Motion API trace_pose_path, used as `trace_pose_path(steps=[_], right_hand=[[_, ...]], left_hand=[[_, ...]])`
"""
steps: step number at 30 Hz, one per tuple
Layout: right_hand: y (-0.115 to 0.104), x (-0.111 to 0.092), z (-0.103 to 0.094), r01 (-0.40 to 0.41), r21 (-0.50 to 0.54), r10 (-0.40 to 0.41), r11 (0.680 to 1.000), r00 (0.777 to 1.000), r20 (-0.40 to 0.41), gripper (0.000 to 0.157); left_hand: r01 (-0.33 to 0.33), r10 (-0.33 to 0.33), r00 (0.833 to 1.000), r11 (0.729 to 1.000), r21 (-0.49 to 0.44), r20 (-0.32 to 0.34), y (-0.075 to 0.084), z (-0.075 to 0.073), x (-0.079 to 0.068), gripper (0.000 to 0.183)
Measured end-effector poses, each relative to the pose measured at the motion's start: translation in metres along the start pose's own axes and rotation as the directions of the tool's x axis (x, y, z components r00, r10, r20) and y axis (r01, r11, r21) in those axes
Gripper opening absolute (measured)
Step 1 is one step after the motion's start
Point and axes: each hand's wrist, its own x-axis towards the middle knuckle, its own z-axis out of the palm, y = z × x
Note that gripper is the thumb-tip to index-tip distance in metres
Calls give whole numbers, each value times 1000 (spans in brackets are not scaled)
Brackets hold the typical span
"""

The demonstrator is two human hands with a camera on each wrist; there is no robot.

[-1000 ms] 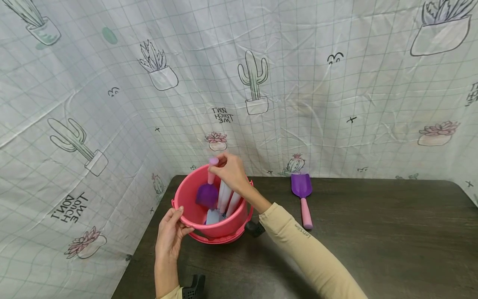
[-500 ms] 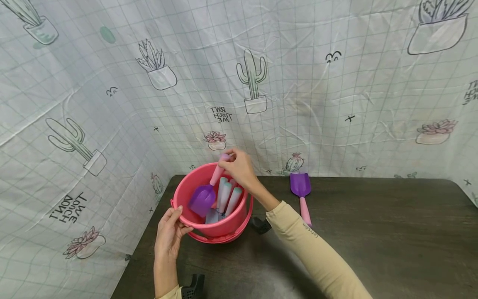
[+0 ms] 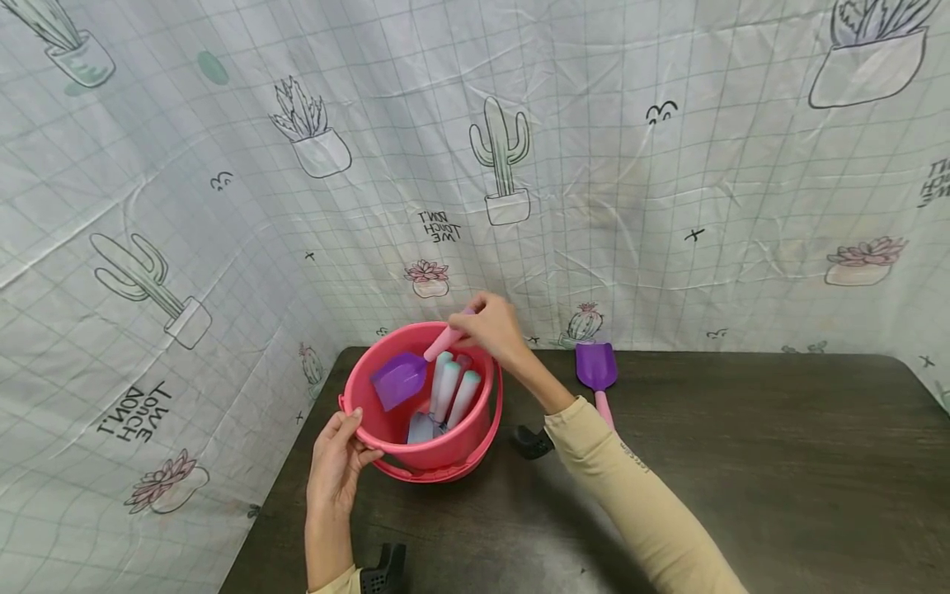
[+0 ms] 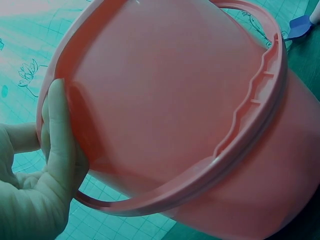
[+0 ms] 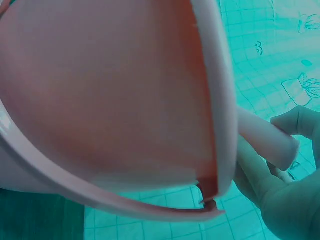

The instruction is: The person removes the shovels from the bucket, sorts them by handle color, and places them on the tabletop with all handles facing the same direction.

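A pink bucket [image 3: 453, 454] stands tilted toward the viewer at the table's back left, its handle hanging down in front. My left hand [image 3: 337, 454] grips the bucket's left rim, thumb inside; the left wrist view shows this hand [image 4: 55, 165] at the rim too. Above the bucket's far right rim, my right hand [image 3: 490, 330] pinches the pink handle of a purple toy shovel [image 3: 401, 379], whose blade lies over the bucket's inside. In the right wrist view the fingers hold that handle [image 5: 267, 137] beyond the rim. Several tools with pale, green-tipped handles [image 3: 448, 392] lean inside the bucket.
Another purple shovel [image 3: 596, 365] with a pink handle lies on the dark wooden table [image 3: 779, 462], right of the bucket; my right sleeve covers its handle end. A white cactus-print curtain [image 3: 594, 165] hangs behind and along the left.
My right hand has moved right and slightly up with the shovel's handle. The shovel has tipped from near upright to a slant, its blade rising inside the bucket. The left hand stays put.
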Motion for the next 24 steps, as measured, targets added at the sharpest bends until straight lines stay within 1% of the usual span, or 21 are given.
trace_pose_path(steps=[3, 7, 12, 18, 24], right_hand=[[-2, 0, -4, -32, 29, 31, 999, 999, 8, 18], [-2, -1, -11, -49, 47, 48, 998, 999, 13, 21], [4, 0, -19, -65, 140, 60, 988, 997, 42, 20], [7, -3, -30, -142, 253, 120, 957, 988, 102, 16], [7, -8, -42, -202, 293, 148, 934, 970, 194, 13]], left_hand=[[-3, 3, 1000, 1000, 0, -1, 0, 0, 0, 14], [-12, 12, 1000, 1000, -1, -2, -1, 1, 0, 15], [-27, 27, 1000, 1000, 6, 4, -1, 2, -1, 16], [-22, 23, 1000, 1000, 17, -7, -1, 2, 0, 18], [-13, 13, 1000, 1000, 16, -12, -1, 1, 1, 15]])
